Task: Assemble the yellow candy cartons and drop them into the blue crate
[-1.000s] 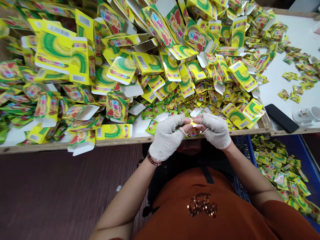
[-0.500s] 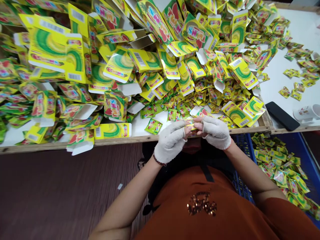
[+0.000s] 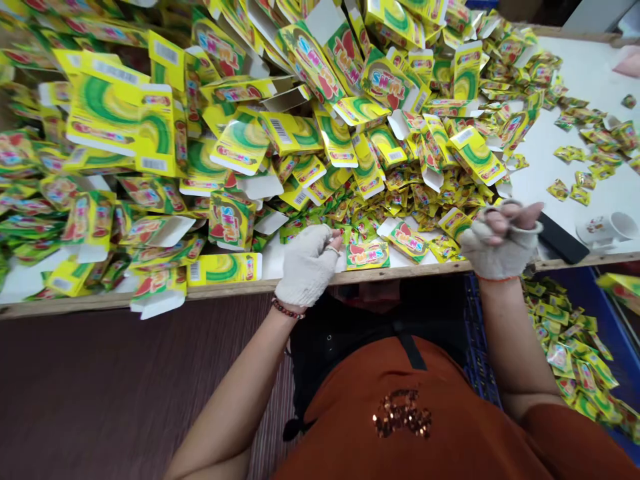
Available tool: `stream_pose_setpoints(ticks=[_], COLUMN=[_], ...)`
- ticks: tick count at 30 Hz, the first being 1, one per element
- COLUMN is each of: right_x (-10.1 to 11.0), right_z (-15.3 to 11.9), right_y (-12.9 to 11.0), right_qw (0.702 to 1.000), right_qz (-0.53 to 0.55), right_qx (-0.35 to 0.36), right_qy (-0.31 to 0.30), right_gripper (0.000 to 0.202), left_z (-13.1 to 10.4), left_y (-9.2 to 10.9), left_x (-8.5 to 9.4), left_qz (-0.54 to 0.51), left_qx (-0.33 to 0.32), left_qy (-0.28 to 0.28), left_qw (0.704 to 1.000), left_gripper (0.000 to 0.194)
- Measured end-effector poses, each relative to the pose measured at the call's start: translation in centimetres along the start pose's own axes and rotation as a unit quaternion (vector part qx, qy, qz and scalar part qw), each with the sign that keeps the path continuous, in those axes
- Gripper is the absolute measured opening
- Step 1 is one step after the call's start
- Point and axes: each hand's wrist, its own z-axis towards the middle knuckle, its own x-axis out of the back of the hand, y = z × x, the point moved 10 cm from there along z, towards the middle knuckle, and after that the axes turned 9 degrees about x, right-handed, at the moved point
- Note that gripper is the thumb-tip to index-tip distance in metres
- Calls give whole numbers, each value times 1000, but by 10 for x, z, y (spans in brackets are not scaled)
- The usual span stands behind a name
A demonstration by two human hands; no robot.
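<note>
My left hand (image 3: 311, 263), in a white fingerless glove, rests low over the table's front edge. Its fingers are pressed together and pointed downward; what they hold, if anything, is hidden beneath them. Just right of it lie a green-and-yellow Twins candy box (image 3: 367, 255) and another small box (image 3: 406, 240) with a white flap. My right hand (image 3: 503, 237), gloved the same way, is raised above the edge, palm turned up. Its fingers are loosely curled, its thumb sticks out, and no object shows in it. A yellow-green box (image 3: 621, 288) appears at the right edge above the blue crate (image 3: 607, 300).
A large heap of open yellow cartons (image 3: 240, 137) and small sachets (image 3: 395, 197) covers the table. Packed boxes (image 3: 575, 343) fill the crate at lower right. Right of my right hand are a black phone (image 3: 563, 240) and a white mug (image 3: 607, 229). The wooden rim (image 3: 100, 301) borders the table.
My hands have parted: the left went left over the loose green sachet, the right moved right and turned up, without the small packet it fingered. The box above the crate has newly appeared.
</note>
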Motion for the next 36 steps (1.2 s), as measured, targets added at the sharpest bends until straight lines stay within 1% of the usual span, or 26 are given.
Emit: stream_pose_setpoints(ticks=[1, 2, 3, 4, 5, 7, 8, 10, 12, 14, 15, 16, 17, 19, 21, 23, 25, 26, 28, 30, 32, 33, 35, 36], right_x=[0, -6, -15, -25, -36, -60, -70, -86, -99, -110, -115, -118, -120, -118, -115, -111, -103, -96, -85, -87, -101, -109, -122, -126], right_z=[0, -2, -3, -2, -1, 4, 7, 13, 18, 22, 23, 24, 26, 28, 29, 25, 19, 16, 9, 0, -9, -12, -17, -19], right_y=[12, 23, 35, 43, 49, 56, 59, 65, 69, 70, 70, 71, 71, 68, 60, 45, 26, 18, 10, 13, 20, 22, 22, 21], right_qw=[999, 996, 990, 979, 962, 913, 888, 847, 819, 796, 787, 779, 775, 777, 794, 824, 869, 893, 934, 961, 972, 973, 968, 963], right_qz=[7, -24, -83, -155, -232, -365, -414, -480, -519, -544, -554, -561, -566, -567, -548, -500, -424, -384, -312, -253, -213, -202, -202, -207], right_qx=[-44, -80, -106, -110, -96, -43, -20, -9, -14, -17, -16, -14, -8, 16, 62, 127, 171, 175, 146, 94, 58, 54, 73, 88], right_qy=[7, -8, -38, -73, -110, -177, -198, -227, -244, -263, -273, -280, -282, -271, -255, -234, -190, -155, -89, -64, -85, -101, -132, -148], right_gripper=[51, 40, 30, 23, 18, 15, 15, 16, 24, 40, 46, 47, 44, 31, 22, 17, 15, 15, 13, 10, 7, 7, 10, 12], left_z=[2, 5, 8, 13, 18, 31, 37, 47, 52, 55, 56, 56, 55, 51, 45, 36, 27, 22, 14, 5, -2, -4, -8, -9], left_y=[4, 10, 16, 21, 26, 32, 34, 37, 35, 31, 28, 25, 22, 14, 3, -9, -17, -20, -21, -19, -12, -8, 0, 3], left_x=[-10, -21, -30, -39, -46, -59, -65, -75, -80, -80, -78, -74, -68, -52, -36, -25, -19, -19, -21, -24, -29, -33, -43, -48], left_qz=[17, 38, 64, 93, 126, 192, 220, 254, 260, 240, 218, 187, 148, 48, -57, -143, -208, -237, -287, -314, -333, -351, -415, -455], left_qx=[-8, -18, -24, -23, -17, 8, 21, 37, 53, 62, 64, 65, 64, 67, 78, 97, 119, 129, 144, 153, 149, 146, 138, 136], left_qy=[-23, -42, -55, -63, -69, -85, -99, -129, -142, -138, -129, -115, -95, -51, -17, -1, 6, 8, 11, 23, 28, 22, -16, -42], left_qw=[1000, 998, 996, 993, 990, 978, 970, 958, 954, 959, 965, 973, 982, 995, 995, 985, 971, 963, 947, 937, 931, 925, 899, 879], left_gripper=[21, 21, 21, 21, 21, 19, 20, 24, 24, 19, 16, 12, 12, 25, 36, 39, 41, 41, 42, 40, 34, 29, 20, 23])
